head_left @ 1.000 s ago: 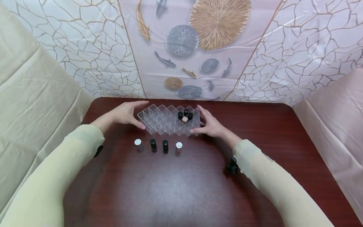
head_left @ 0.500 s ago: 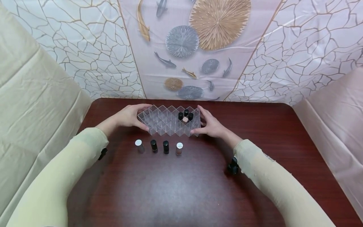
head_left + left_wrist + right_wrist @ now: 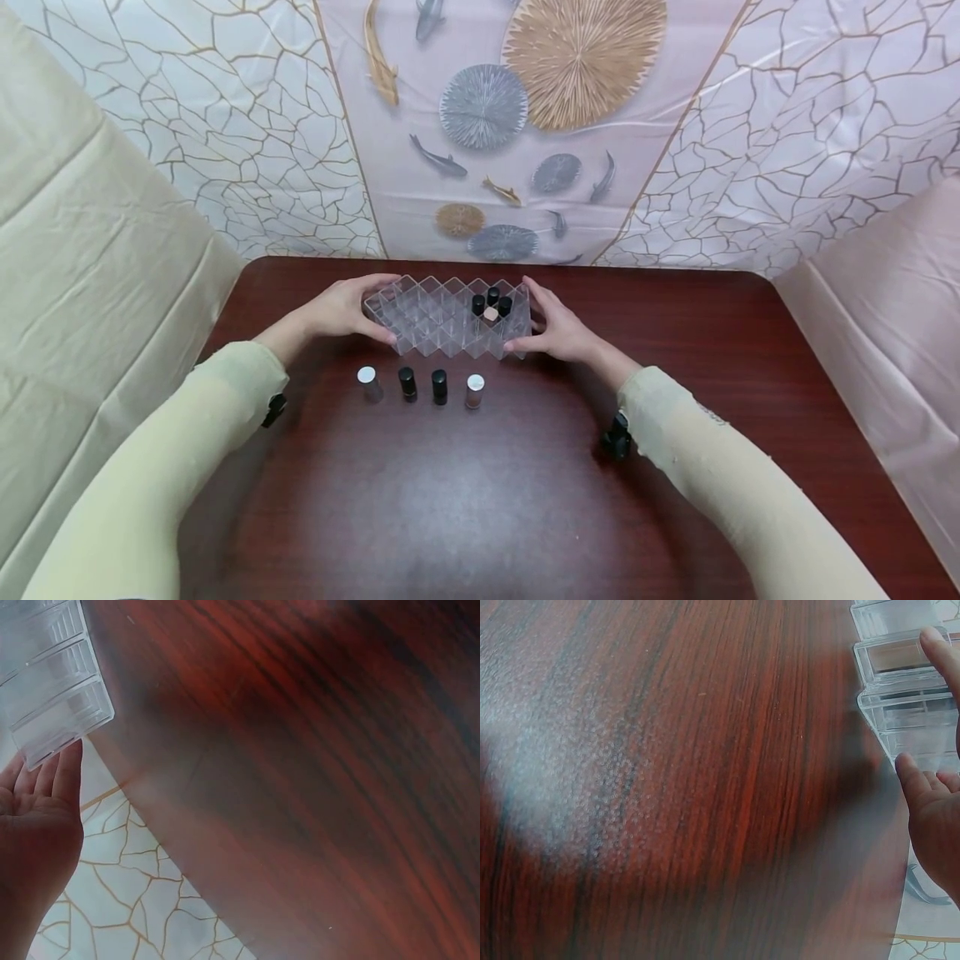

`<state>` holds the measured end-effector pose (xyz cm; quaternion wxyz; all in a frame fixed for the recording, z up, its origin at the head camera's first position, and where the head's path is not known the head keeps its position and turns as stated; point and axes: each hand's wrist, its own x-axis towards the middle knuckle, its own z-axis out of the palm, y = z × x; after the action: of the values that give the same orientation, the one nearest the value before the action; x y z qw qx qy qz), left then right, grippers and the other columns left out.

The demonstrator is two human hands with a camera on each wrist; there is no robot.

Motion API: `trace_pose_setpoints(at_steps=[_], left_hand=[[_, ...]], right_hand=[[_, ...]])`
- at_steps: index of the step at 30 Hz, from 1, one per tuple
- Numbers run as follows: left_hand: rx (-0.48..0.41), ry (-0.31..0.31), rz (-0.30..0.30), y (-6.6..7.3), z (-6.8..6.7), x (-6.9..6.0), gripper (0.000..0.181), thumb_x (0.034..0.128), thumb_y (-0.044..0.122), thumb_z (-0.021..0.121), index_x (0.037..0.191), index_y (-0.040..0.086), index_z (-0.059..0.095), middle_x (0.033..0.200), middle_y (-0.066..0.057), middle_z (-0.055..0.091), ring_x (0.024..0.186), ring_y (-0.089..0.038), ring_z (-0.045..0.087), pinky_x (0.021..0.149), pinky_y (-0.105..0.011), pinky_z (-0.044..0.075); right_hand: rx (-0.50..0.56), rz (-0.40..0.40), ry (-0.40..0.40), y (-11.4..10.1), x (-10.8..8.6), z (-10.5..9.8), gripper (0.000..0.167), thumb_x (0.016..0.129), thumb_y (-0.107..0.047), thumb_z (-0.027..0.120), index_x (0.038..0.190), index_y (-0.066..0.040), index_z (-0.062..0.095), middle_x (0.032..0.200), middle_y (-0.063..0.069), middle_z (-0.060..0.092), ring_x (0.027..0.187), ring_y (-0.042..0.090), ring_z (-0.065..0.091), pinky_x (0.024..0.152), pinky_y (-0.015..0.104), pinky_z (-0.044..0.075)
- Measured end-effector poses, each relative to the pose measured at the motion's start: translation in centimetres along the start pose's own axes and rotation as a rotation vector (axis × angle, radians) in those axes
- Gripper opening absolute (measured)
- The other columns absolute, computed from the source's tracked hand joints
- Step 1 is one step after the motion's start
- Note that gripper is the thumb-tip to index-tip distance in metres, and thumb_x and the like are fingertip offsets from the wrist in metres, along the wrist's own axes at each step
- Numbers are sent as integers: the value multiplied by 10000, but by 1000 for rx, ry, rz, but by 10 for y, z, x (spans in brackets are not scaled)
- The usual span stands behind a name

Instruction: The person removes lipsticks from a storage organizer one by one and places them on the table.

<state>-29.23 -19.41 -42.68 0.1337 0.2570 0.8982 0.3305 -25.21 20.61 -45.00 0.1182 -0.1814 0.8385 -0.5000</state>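
A clear plastic organizer [image 3: 431,321] with diamond-shaped compartments stands near the back of the table. My left hand [image 3: 337,308] holds its left end, thumb at the front and fingers toward the back. The right end is held the same way by my right hand [image 3: 558,332]. In compartments near that end sit three black-capped tubes [image 3: 492,296] and one with a pale top [image 3: 491,314]. The left wrist view shows the organizer's end [image 3: 64,712] against my fingers [image 3: 67,772]. In the right wrist view, my thumb [image 3: 941,656] lies on the organizer's front wall [image 3: 896,664].
In front of the organizer stands a row: a silver-capped tube [image 3: 370,385], two black-capped ones [image 3: 408,385] and a pinkish one with a silver cap [image 3: 475,392]. The dark red wooden table [image 3: 450,500] meets a patterned cloth backdrop [image 3: 495,200] at its back edge.
My left hand has moved right and closed in on the organizer's left end. My right hand keeps its hold; the organizer and the tubes stay nearly where they were.
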Motion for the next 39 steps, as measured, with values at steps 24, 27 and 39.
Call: trace_pose_setpoints(at_steps=[24,27,39], left_hand=[[-28,59,-8,-8,10,-5,1027,761,402,968,1600,106,455,1533,-127,601,1402,-320,547,1164,-550,408],[-24,69,-12,-7,10,-6,1025,756,398,969,1596,104,461,1530,-132,603,1390,-329,556,1154,-552,418],[0,64,-5,-3,11,-8,1011,779,382,947,1606,92,444,1552,-126,585,1423,-324,532,1173,-543,406]], right_hand=[[-26,-1,-9,-1,-1,-2,1173,861,-26,880,1712,-38,73,1697,290,177,1583,394,304,1168,543,425],[-21,-1,-7,-1,0,-1,1178,857,-25,883,1712,-38,72,1694,292,180,1584,395,302,1168,542,425],[-42,15,-18,-3,-1,-2,1197,860,-41,886,1715,-48,48,1708,283,167,1586,398,293,1166,540,429]])
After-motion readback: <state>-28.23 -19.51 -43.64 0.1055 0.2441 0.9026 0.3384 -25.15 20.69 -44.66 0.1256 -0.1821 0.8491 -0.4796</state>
